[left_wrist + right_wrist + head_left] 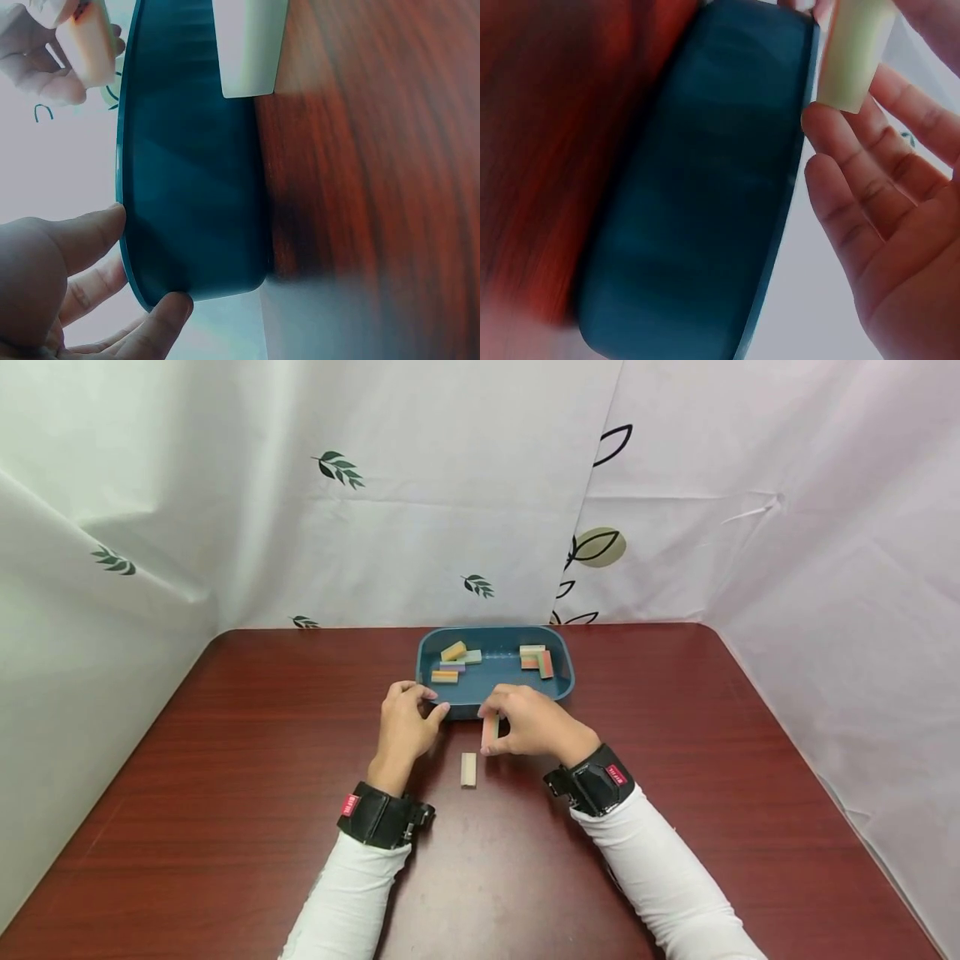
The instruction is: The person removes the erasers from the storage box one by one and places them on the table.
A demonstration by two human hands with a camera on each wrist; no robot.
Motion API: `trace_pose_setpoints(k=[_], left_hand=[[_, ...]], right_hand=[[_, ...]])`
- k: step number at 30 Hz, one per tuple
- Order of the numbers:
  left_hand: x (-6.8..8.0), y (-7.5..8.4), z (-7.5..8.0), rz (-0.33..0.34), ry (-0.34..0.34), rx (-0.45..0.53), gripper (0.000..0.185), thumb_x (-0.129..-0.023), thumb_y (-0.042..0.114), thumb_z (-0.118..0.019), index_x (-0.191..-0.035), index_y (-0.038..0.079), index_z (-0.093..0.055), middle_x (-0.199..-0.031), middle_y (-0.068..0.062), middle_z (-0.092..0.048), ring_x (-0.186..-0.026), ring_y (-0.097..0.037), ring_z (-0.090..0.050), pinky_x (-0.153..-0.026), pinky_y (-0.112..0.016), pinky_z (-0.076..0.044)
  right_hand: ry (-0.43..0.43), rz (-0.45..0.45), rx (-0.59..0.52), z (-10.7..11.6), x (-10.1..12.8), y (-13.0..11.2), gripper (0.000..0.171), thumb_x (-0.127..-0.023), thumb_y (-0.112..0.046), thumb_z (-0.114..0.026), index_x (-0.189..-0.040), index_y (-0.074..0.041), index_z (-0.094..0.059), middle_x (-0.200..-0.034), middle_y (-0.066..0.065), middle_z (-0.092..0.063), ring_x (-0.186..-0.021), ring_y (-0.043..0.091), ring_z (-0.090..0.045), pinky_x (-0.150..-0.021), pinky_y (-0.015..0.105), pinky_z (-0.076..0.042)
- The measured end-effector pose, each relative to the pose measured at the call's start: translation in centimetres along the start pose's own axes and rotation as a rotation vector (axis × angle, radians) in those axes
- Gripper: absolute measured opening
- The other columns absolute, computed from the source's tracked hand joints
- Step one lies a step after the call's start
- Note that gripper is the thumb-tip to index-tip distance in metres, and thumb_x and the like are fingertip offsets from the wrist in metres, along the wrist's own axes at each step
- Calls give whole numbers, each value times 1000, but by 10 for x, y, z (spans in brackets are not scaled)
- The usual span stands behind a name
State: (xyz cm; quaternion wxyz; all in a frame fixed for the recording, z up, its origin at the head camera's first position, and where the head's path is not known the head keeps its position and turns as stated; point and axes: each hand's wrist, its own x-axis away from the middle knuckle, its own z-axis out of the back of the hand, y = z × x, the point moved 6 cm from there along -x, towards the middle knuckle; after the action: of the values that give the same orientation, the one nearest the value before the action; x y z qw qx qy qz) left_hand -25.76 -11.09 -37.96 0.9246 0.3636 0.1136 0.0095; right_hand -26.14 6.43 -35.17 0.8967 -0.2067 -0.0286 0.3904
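Note:
My right hand (536, 718) pinches a small rectangular block (490, 732), pink on one face and pale green along the side, just in front of a blue tray (465, 711). In the right wrist view that block (855, 60) shows its green face between thumb and fingers. My left hand (405, 727) touches the near left corner of the tray, with the thumb (101, 232) at the rim and a fingertip (172, 311) on the outer wall. A cream block (468, 770) lies on the table between the hands, close to the tray.
Inside the tray, several yellow, green, purple and orange blocks (444, 677) lie at the left. Several green, orange and cream blocks (545, 664) sit at the right. The brown table (225, 760) meets white patterned curtains (420, 543) at its back edge.

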Motion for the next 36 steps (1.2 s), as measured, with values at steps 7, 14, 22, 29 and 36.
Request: trace_pose_setpoints(k=[7, 14, 22, 29, 36], left_hand=[[0, 1, -2, 12, -3, 4, 25, -90, 23, -71, -105, 3, -68, -128, -19, -48, -115, -35, -49, -92, -46, -45], [-1, -1, -7, 32, -11, 23, 27, -91, 24, -70, -107, 3, -68, -130, -18, -47, -113, -34, -50, -92, -46, -46], [-3, 0, -5, 13, -8, 4, 26, -91, 24, -71, -106, 2, -68, -128, -19, -48, -114, -35, -49, -93, -46, -45], [-5, 0, -4, 6, -26, 5, 28, -91, 24, -70, -108, 2, -67, -130, -19, -46, -115, -35, -48, -94, -46, -44], [-5, -1, -6, 5, -27, 9, 29, -91, 24, -70, -109, 1, -67, -131, -20, -46, -116, -36, -47, -95, -48, -44]], right_hand=[[-48, -3, 17, -8, 3, 1, 46, -74, -32, -86, -109, -5, -70, -101, -1, -60, -87, 17, -58, -75, 30, -49], [-140, -26, 36, -19, 4, 4, 40, -75, -27, -86, -105, -7, -69, -96, -2, -58, -84, 12, -56, -76, 28, -49], [-152, -15, 33, -29, 1, 3, 34, -74, -21, -84, -101, -9, -68, -92, -3, -56, -79, 11, -56, -72, 26, -48], [-151, -8, 41, -32, 2, 4, 27, -73, -15, -81, -94, -10, -67, -86, -3, -54, -73, 9, -53, -68, 24, -47], [-188, -18, 49, -40, 2, 10, 32, -73, -18, -84, -98, -9, -67, -87, -5, -53, -77, 8, -54, -69, 23, -47]])
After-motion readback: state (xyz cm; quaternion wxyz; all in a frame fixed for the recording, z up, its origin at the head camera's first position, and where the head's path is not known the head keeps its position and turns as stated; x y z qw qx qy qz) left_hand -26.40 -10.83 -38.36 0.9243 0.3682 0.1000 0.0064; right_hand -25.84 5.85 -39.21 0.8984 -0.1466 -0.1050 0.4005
